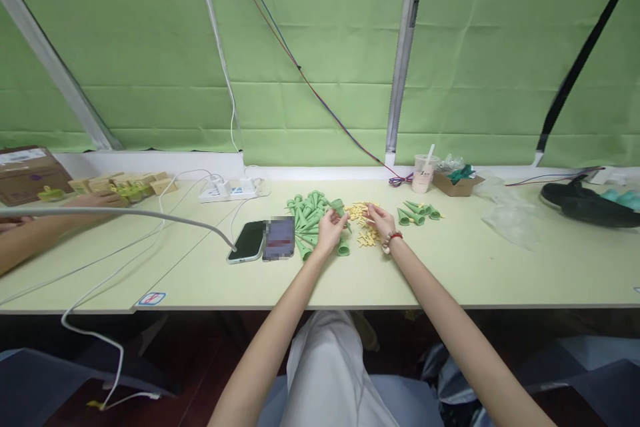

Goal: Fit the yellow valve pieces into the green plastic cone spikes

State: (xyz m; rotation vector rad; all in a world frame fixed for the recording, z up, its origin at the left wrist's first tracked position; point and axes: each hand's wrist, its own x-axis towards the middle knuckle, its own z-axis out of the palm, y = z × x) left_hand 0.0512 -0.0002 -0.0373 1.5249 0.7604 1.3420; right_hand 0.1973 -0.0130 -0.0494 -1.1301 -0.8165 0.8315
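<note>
My left hand (331, 230) is closed around a green plastic cone (337, 205), whose wide end shows above the fingers. Beside and behind it lies a heap of similar green cones (307, 213), and one loose cone (343, 249) rests just to its right. My right hand (381, 222), with a beaded bracelet at the wrist, is pinched at the edge of a pile of small yellow branched pieces (368, 237). Whatever sits between those fingertips is too small to make out. Further right is a small group of green cones with yellow bits at their ends (417, 213).
Two phones (249, 241) lie left of the heap, near a power strip (235, 191) and loose white cables. Behind on the right are a drink cup (423, 175), a small cardboard box (456, 185) and a clear plastic bag (510, 213). Another person's arm (45, 233) reaches in at left.
</note>
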